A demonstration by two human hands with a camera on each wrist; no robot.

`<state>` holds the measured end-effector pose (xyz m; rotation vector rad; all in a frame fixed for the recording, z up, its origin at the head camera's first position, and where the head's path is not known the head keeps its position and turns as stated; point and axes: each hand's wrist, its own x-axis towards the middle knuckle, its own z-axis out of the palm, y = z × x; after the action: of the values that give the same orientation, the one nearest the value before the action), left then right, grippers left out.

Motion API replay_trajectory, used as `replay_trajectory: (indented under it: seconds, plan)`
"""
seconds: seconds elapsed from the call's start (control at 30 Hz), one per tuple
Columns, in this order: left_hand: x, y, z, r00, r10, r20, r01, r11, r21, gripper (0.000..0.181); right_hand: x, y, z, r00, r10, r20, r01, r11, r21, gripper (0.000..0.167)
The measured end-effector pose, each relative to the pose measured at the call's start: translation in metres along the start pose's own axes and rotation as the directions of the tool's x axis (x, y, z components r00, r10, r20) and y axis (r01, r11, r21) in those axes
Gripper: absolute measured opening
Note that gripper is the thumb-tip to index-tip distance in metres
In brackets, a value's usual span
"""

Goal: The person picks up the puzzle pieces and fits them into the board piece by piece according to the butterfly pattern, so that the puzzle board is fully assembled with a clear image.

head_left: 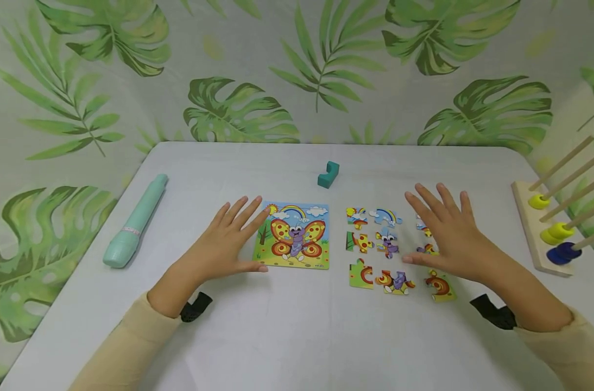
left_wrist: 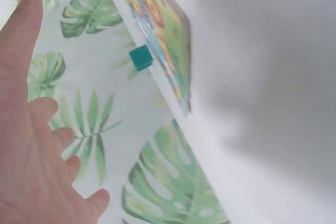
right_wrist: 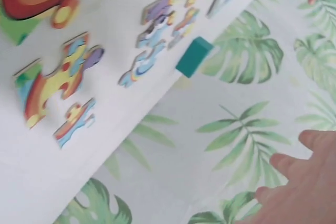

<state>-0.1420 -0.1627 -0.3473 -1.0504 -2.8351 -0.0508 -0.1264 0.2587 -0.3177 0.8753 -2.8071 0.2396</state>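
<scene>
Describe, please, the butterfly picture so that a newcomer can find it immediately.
On the white table, find the left hand. The flat butterfly picture lies mainly right of it. Its butterfly is whole, while the loose puzzle pieces further right show only parts.

A squarish butterfly board is laid flat mid-frame, purple bug, rainbow and all. Nine puzzle pieces with pretty much the same art are spread right of centre, picture-side up, in three loose rows, all separated.
</scene>
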Motion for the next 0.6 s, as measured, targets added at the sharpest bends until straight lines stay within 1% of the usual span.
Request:
replay_trajectory:
  seconds: [0.07,0.1,0.13,0.2,0.23,0.27,0.33,0.37,0.43,0.47,0.5,0.6]
  plan:
    - [0.001,-0.005,0.006,1.0,-0.024,-0.011,0.024,0.999,-0.032,0.098,0.007,-0.002,-0.001,0.999,-0.021,-0.036,0.024,0.996,0.09,0.108]
    - [0.002,-0.008,0.008,0.999,-0.045,-0.006,0.045,0.998,-0.052,0.097,0.011,-0.003,-0.001,0.998,-0.025,-0.05,0.032,0.99,0.137,0.106]
    - [0.003,-0.01,0.011,0.998,-0.068,0.003,0.068,0.994,-0.084,0.095,0.015,-0.005,-0.001,0.998,-0.026,-0.062,0.037,0.983,0.181,0.105]
    - [0.004,-0.013,0.017,0.992,-0.115,0.045,0.121,0.98,-0.159,0.092,0.022,-0.007,0.002,0.996,-0.027,-0.079,0.047,0.963,0.265,0.103]
    - [0.005,-0.015,0.02,0.988,-0.138,0.074,0.151,0.968,-0.201,0.091,0.026,-0.009,0.003,0.996,-0.023,-0.083,0.047,0.952,0.303,0.101]
    - [0.006,-0.017,0.024,0.982,-0.156,0.104,0.178,0.952,-0.25,0.09,0.03,-0.01,0.005,0.996,-0.017,-0.083,0.044,0.94,0.34,0.1]
    - [0.007,-0.02,0.031,0.968,-0.186,0.17,0.235,0.906,-0.352,0.088,0.037,-0.012,0.008,0.997,0.009,-0.075,0.022,0.918,0.395,0.098]
    - [0.007,-0.022,0.035,0.963,-0.189,0.192,0.252,0.884,-0.393,0.088,0.041,-0.013,0.011,0.997,0.023,-0.071,0.009,0.909,0.418,0.097]
    - [0.007,-0.025,0.041,0.958,-0.189,0.215,0.269,0.848,-0.456,0.087,0.049,-0.015,0.016,0.997,0.062,-0.055,-0.03,0.889,0.457,0.094]
    - [0.007,-0.026,0.044,0.958,-0.184,0.219,0.269,0.838,-0.475,0.087,0.052,-0.015,0.019,0.996,0.076,-0.049,-0.044,0.88,0.473,0.093]
    - [0.007,-0.027,0.046,0.959,-0.179,0.219,0.267,0.831,-0.488,0.087,0.055,-0.015,0.022,0.995,0.088,-0.047,-0.054,0.873,0.484,0.091]
    - [0.006,-0.03,0.052,0.967,-0.158,0.2,0.239,0.833,-0.499,0.085,0.062,-0.014,0.032,0.993,0.097,-0.064,-0.05,0.858,0.512,0.088]
